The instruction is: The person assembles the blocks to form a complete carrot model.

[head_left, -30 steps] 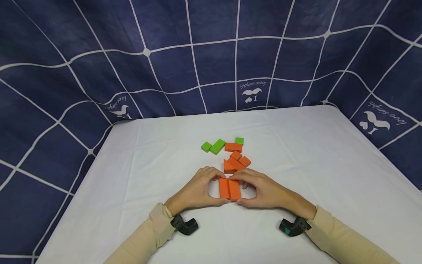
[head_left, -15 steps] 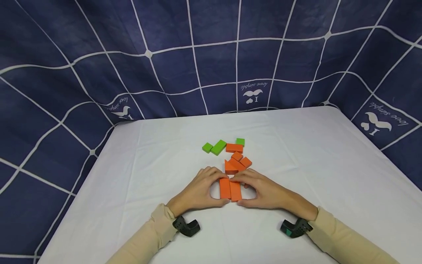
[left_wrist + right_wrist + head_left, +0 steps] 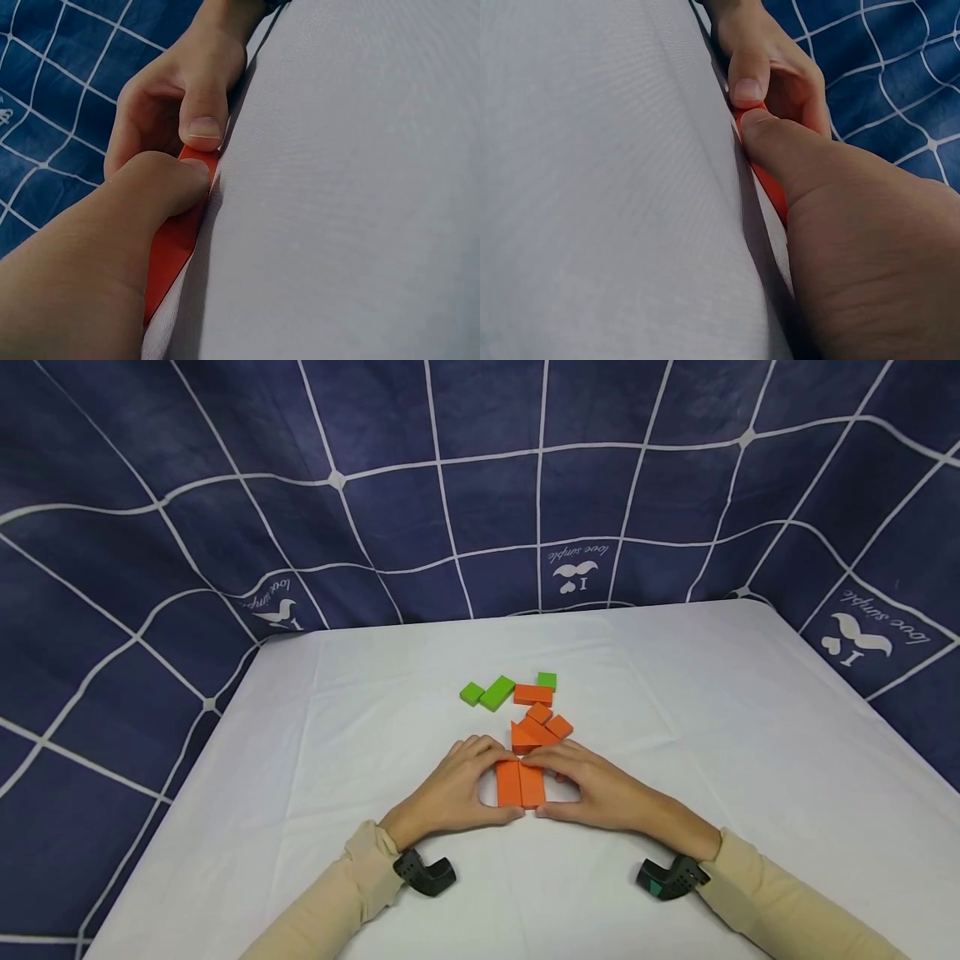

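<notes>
Two orange rectangular blocks lie side by side on the white cloth in the head view, their long sides touching and their ends about level. My left hand pinches the left block between a thumb at its near end and fingers at its far end. The right block is held the same way by my right hand. Both thumbs sit close together at the near ends. An orange side face shows beyond the thumb in the left wrist view; the right wrist view has a narrow orange strip.
Just beyond the hands is a cluster of orange pieces, including a pointed block and a small square block. Farther back lie an orange bar, a green bar and green squares. A dark blue checked cloth hangs behind the table.
The right block, earlier set slightly nearer than the left one, is now level with it, and the gap between them has closed. Both blocks and thumbs have shifted slightly away from me.
</notes>
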Motion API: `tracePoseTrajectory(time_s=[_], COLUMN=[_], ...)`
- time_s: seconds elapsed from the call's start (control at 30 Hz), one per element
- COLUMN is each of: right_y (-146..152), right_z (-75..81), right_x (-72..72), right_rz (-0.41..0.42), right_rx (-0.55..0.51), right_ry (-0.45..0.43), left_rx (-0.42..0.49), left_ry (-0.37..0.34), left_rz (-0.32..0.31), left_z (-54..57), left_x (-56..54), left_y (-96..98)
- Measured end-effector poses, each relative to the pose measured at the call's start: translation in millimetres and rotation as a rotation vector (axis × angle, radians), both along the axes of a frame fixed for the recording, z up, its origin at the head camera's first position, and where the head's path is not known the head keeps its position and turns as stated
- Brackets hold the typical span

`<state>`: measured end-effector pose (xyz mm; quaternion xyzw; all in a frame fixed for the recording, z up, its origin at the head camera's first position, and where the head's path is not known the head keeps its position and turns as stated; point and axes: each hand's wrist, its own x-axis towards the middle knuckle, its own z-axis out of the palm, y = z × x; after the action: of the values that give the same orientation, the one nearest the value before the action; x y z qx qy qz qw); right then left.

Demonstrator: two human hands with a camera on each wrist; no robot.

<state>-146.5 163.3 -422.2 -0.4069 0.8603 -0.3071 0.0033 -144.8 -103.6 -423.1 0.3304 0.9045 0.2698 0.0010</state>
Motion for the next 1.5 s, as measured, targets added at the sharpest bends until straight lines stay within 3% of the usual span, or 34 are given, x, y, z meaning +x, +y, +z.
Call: tracePoseTrajectory(time_s=[0.23,0.5,0.63,0.73,0.87,0.97,1.1,1.23,1.5], right_y=[-1,-2,0,2,6,9,12,13,12], right_z=[-0.5,-1.0,-2.0,-3.1,-4.8,-5.2,-5.3,-5.2,-4.4], right_x=[1.6,2.4,0.1,-4.1,-10.3,-13.7,-16.6,-18.4,-17.9], right_rz=[-0.006,-0.012,-0.020,-0.064,-0.201,-0.328,-0.427,-0.437,-0.396], right_rx=[-0.002,-0.017,-0.079,-0.182,-0.261,-0.235,-0.156,-0.093,-0.038], right_ry=[0.007,0.006,0.027,0.072,0.152,0.176,0.126,0.089,0.099], left_rx=[0.002,-0.020,-0.025,-0.022,-0.024,-0.022,-0.024,-0.033,-0.040], left_ry=[0.017,0.082,0.099,0.102,0.098,0.096,0.098,0.104,0.105], left_rz=[0.018,0.036,0.036,0.042,0.052,0.054,0.055,0.054,0.053], left_z=[-2.3,-3.8,-3.5,-3.5,-3.6,-3.1,-2.3,-1.6,-1.3], left_x=[0.8,3.0,3.3,3.7,4.1,3.9,3.1,2.3,2.8], left_y=[1.9,7.9,9.8,9.7,9.1,9.1,9.5,9.6,9.5])
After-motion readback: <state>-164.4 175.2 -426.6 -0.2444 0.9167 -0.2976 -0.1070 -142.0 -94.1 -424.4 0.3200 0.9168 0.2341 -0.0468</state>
